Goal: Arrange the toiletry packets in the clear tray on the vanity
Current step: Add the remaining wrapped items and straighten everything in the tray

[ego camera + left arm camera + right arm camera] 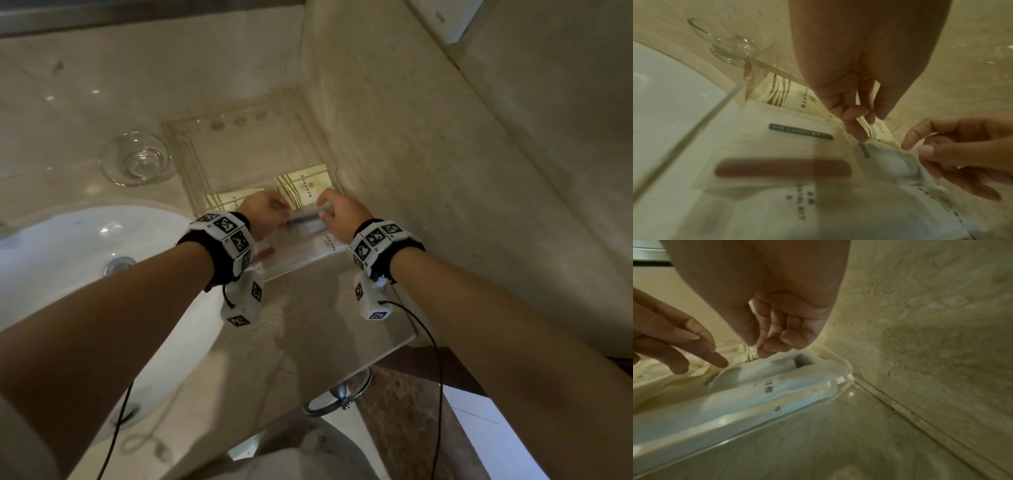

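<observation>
Head view: both hands over near end of clear tray (191,161) on vanity, right of sink (68,246); glass bowl (135,159) left of tray. Left hand (262,209), right hand (342,214) on white packet (305,224).

Left wrist: left fingers (857,129) straight, tip touching packet (892,160); gold-striped packets (785,92) behind.

Right wrist: right fingers (772,345) curled, pinching packet's (764,386) top edge.

packets (301,186) in tray (191,144) | glass bowl (137,161) left | sink (68,246) nearer-left

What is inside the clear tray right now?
The clear tray holds cream gold-striped packets and white packets, one showing a reddish bar. The hands cover where they meet; anything underneath is hidden.
</observation>
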